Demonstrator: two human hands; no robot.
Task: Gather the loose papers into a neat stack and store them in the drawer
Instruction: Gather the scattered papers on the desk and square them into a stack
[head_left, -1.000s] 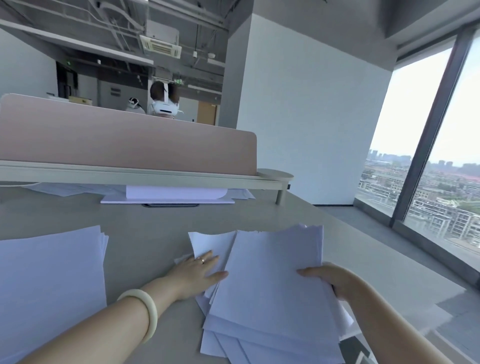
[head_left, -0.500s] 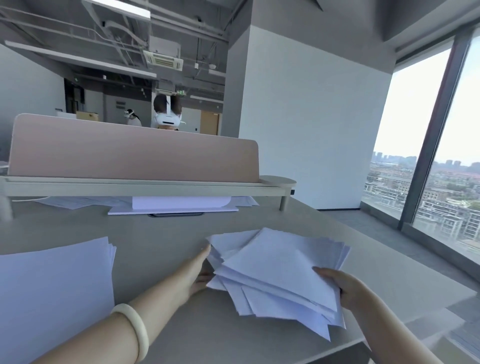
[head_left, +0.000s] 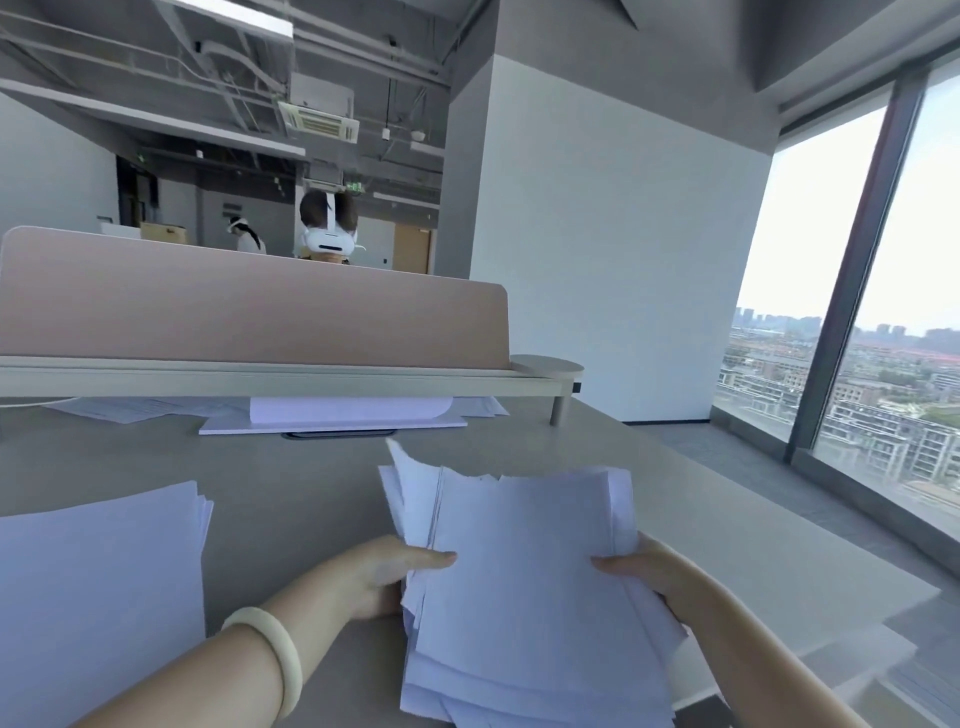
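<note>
A loose bundle of white papers (head_left: 524, 582) is tilted up off the grey desk (head_left: 291, 493), its far edges uneven and fanned. My left hand (head_left: 384, 574) grips the bundle's left side, thumb lying across the top sheet. On the bundle's right edge my right hand (head_left: 652, 569) grips it, thumb on top. A second pile of white papers (head_left: 98, 587) lies flat on the desk at the left. No drawer is in view.
A pink divider screen (head_left: 249, 306) on a pale shelf (head_left: 280, 376) crosses the back of the desk, with more sheets (head_left: 332, 415) under it. The desk's right edge drops to the floor by a tall window (head_left: 857, 322). Two people are behind the screen.
Both hands have gathered the spread sheets and raised the bundle's far edge off the desk, toward me. The left thumb now lies on top of the bundle.
</note>
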